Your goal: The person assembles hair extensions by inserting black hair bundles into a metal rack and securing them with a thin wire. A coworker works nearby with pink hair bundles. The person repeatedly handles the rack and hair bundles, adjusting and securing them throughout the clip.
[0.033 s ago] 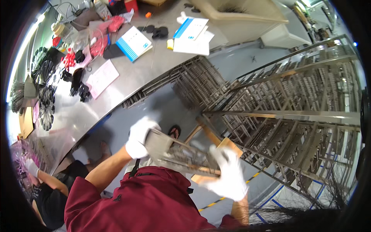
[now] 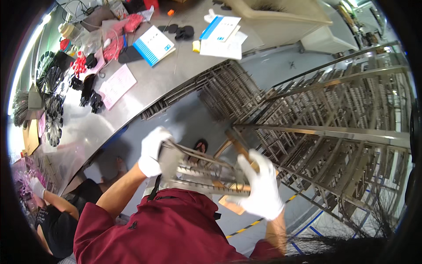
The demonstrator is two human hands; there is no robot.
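Both my hands wear white gloves and hold a metal rack frame with several notched bars across it, in front of my waist. My left hand is closed around its left end, beside a flat grey plate. At the other end my right hand has its thumb below and its fingers above the frame; part of that grip is hidden. Under the frame, pieces of a wooden stand show near my right hand.
Tall metal shelving full of similar racks stands at the right. A steel table at the upper left bears notebooks, pink paper and black parts. Another person works at the lower left. A beige tub sits at the far side.
My left hand has shifted slightly up and left, and my right hand has moved a little. The rack frame has tipped, so its bars show more plainly.
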